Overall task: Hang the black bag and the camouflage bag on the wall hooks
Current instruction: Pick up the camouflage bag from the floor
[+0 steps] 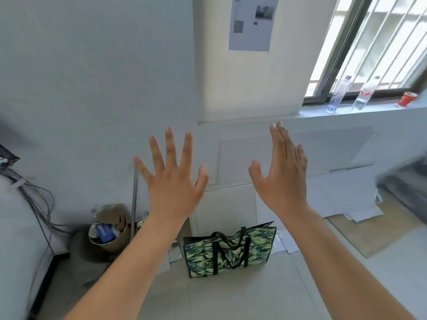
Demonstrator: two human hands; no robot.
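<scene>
The camouflage bag (231, 248), green patterned with black handles, stands upright on the floor against the wall, low in the middle of the view. My left hand (172, 181) is raised in front of me with its fingers spread, holding nothing. My right hand (280, 174) is raised beside it, fingers straight and apart, also empty. Both hands are well above the bag and not touching it. No black bag and no wall hooks show in this view.
A trash bin (108, 234) full of rubbish stands left of the bag, with a thin metal pole (134, 204) leaning beside it. Two water bottles (338, 94) and a red cup (407, 98) sit on the window sill. Flat cardboard sheets (351, 199) lean at right. Cables (37, 204) hang at left.
</scene>
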